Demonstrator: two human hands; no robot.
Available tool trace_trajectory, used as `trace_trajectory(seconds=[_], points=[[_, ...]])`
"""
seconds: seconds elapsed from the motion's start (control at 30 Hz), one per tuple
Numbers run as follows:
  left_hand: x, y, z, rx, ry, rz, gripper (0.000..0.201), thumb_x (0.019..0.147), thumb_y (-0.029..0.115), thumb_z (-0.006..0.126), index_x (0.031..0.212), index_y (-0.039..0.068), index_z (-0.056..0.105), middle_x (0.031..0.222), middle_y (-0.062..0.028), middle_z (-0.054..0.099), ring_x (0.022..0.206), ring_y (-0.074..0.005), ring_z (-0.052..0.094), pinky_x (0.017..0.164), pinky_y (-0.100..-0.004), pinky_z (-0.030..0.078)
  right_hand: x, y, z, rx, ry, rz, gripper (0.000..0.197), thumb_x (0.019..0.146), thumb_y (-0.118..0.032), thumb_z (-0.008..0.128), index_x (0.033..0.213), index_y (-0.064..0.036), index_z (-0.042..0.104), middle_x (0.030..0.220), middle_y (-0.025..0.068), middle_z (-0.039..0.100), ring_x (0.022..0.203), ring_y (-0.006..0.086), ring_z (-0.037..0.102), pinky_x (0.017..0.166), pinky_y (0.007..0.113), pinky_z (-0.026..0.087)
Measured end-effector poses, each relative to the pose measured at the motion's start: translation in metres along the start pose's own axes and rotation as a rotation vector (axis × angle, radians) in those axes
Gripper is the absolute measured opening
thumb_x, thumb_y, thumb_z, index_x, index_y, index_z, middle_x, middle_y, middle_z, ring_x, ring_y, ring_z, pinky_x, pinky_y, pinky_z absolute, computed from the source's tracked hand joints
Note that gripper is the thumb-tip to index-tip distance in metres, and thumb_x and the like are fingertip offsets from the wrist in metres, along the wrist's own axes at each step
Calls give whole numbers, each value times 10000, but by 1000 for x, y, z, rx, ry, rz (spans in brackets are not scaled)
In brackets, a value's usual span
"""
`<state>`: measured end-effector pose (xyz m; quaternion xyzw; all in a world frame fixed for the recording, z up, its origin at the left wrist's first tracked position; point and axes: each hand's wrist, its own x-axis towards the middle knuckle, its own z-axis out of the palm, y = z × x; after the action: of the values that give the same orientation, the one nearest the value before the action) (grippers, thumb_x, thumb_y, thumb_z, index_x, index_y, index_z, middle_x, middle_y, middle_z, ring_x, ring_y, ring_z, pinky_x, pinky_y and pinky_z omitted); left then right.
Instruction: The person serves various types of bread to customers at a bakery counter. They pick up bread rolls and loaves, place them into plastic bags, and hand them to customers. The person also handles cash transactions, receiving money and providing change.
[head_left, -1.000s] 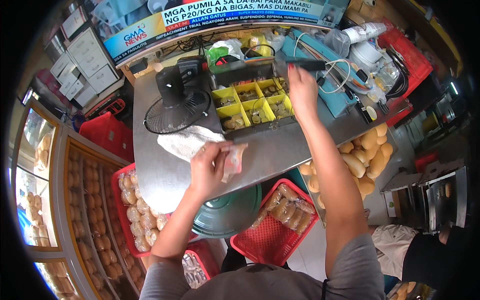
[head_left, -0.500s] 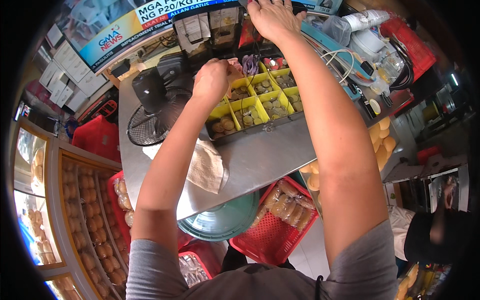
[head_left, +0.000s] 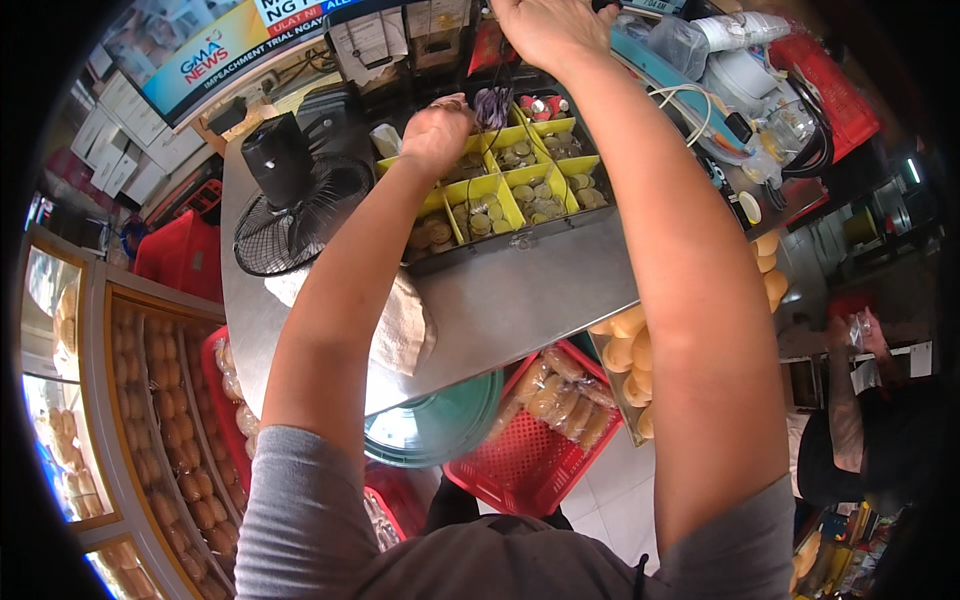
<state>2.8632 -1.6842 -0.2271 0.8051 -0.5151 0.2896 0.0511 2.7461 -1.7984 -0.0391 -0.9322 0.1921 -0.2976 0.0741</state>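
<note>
The lid could drop on the left hand
The black money box [head_left: 520, 238] sits open on the metal table [head_left: 530, 280], its yellow tray [head_left: 511, 203] full of coins [head_left: 480, 219]. The left hand [head_left: 440, 132] is over the back left part of the tray, its fingers curled in close; I cannot tell if they pinch anything. The right hand [head_left: 555, 32] is up by the raised lid [head_left: 410, 70]; its fingertips are cut off at the top, so I cannot tell if they grip it. If the lid is loose and tips, it might bump the left hand. A knock to the tray might mix the coins. The left arm is near the fan [head_left: 285, 165], so a swing could hit it
</note>
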Motion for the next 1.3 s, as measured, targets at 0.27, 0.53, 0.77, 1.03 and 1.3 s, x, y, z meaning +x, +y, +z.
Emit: trace_trajectory(seconds=[0.27, 0.53, 0.77, 1.03, 1.3], points=[[-3, -21, -50, -328, -103, -179, 174, 838, 132, 599, 978, 82, 690, 989, -181, 682, 942, -323, 663, 803, -405, 539, 2, -5, 4, -63, -82, 39, 572, 963, -461, 276, 1447, -176, 386, 1532, 148, 305, 1421, 405, 222, 1135, 627, 126], [-38, -11, -65, -35, -559, -216, 170, 792, 54, 592, 900, 53, 722, 925, -182, 699, 878, -323, 690, 782, -403, 567, -1, -3, -3, -29, -79, 12, 580, 968, -462, 263, 1452, -161, 375, 1538, 159, 289, 1428, 408, 197, 1135, 626, 125], [-37, 3, -80, 4, -690, -218, 242, 865, 71, 527, 1027, 34, 702, 1059, -178, 690, 999, -307, 677, 845, -394, 555, -8, -1, 0, -42, -111, 12, 586, 972, -460, 266, 1461, -151, 358, 1542, 165, 277, 1434, 407, 182, 1135, 629, 116], [-50, -27, -139, -1364, 275, -812, 186, 855, 177, 621, 873, 7, 693, 716, -47, 656, 632, -147, 659, 533, -248, 503, -12, 2, -3, -41, -100, 12, 590, 976, -463, 260, 1469, -150, 345, 1542, 176, 270, 1436, 410, 174, 1135, 627, 124], [-43, 2, -97, -206, -533, -642, 272, 845, 187, 609, 1065, 56, 704, 1061, -169, 692, 955, -320, 681, 823, -403, 543, -14, 0, -2, -69, -107, 28, 591, 975, -463, 263, 1481, -163, 328, 1551, 162, 258, 1440, 403, 165, 1142, 614, 114]])
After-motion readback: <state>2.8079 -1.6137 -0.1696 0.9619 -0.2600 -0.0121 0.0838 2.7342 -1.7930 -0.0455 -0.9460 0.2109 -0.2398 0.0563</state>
